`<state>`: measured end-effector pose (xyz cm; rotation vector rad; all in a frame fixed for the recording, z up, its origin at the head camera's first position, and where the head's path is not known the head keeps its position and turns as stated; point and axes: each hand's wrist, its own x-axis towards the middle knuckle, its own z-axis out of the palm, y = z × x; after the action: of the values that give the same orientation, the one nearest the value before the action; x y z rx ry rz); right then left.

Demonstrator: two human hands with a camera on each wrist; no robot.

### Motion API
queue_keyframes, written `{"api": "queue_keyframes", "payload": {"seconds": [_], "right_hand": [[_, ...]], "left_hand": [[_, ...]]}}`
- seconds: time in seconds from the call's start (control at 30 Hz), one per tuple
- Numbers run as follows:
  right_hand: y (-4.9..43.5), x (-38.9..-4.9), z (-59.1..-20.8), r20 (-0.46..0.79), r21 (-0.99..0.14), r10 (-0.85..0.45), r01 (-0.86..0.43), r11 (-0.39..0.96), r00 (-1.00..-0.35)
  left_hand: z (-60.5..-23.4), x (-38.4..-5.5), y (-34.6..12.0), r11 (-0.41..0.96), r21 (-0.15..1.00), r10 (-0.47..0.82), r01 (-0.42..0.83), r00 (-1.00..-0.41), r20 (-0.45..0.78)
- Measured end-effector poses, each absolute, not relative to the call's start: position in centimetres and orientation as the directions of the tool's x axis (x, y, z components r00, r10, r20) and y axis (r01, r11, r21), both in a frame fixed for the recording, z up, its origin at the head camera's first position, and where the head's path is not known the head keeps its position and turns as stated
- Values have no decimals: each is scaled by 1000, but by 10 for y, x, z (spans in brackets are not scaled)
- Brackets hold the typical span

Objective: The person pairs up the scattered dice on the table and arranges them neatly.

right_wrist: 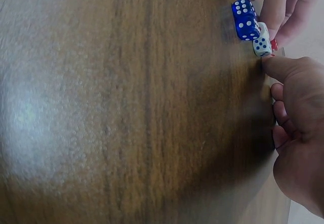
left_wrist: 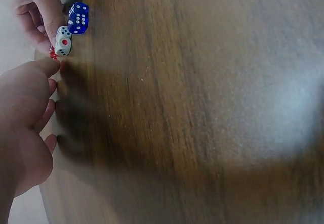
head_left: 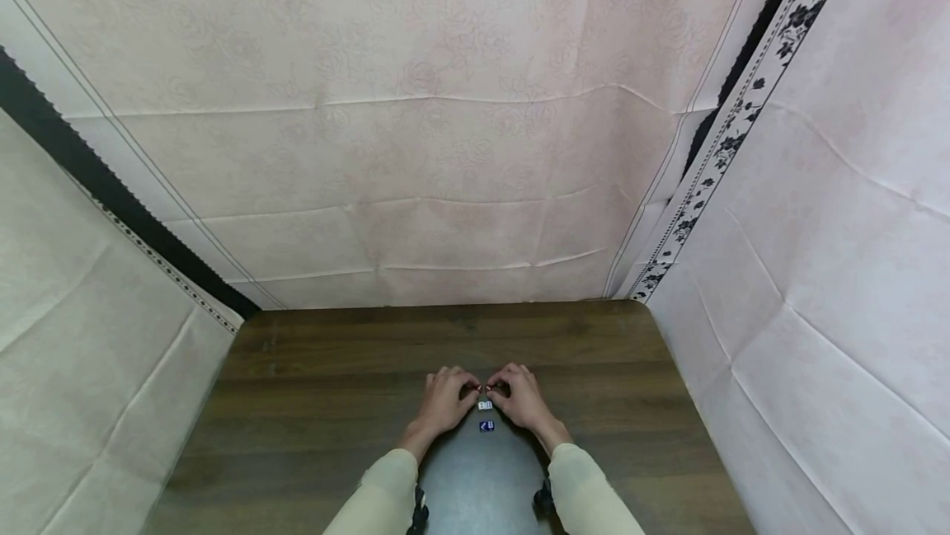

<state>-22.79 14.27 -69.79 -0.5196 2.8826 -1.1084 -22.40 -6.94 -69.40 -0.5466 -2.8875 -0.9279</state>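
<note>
My left hand and right hand face each other over the table, thumbs and forefingers curled. Between their fingertips sit red dice, mostly hidden by the fingers; each hand seems to pinch one. Right beside them, on the side nearer my body, two white dice stand side by side; the left wrist view shows a large red dot on one. Closer to me lies a pair of blue see-through dice with white dots, also side by side. Neither hand grips the white or blue dice.
A brown wood-grain table carries everything, with a bright glare in its near middle. Pale patterned cloth hangs behind its far edge. More light cloth stands along the right side and the left.
</note>
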Motion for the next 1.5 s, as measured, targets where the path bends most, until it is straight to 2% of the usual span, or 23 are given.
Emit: {"api": "queue_keyframes", "payload": {"seconds": [1.5], "right_hand": [[146, -231, -703, 97, -665, -321, -301, 683, -942]], "left_hand": [[-699, -225, -66, 755, 555, 318, 349, -935, 155]]}}
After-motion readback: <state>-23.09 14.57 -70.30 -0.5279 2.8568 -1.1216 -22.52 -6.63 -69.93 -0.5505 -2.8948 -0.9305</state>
